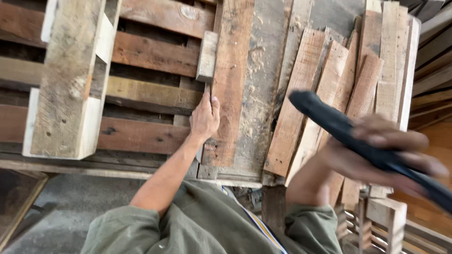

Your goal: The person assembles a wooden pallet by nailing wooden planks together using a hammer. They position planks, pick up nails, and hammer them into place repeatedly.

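My left hand [205, 117] grips the left edge of a reddish wooden plank [230, 80] that lies lengthwise on a dusty workbench [261, 70]. A short pale wood block [207, 56] sits against the plank's edge just beyond my fingers. Raised and blurred at the right, my right hand [376, 155] is closed around the black handle of a tool [339, 124]; the tool's working end is out of frame.
A stack of loose reddish boards [348, 89] lies on the bench to the right. Pallets of rough slats [150, 56] lie to the left, one pale-edged pallet [66, 80] on top. More timber [433, 70] is piled at far right. Grey floor [70, 202] shows below.
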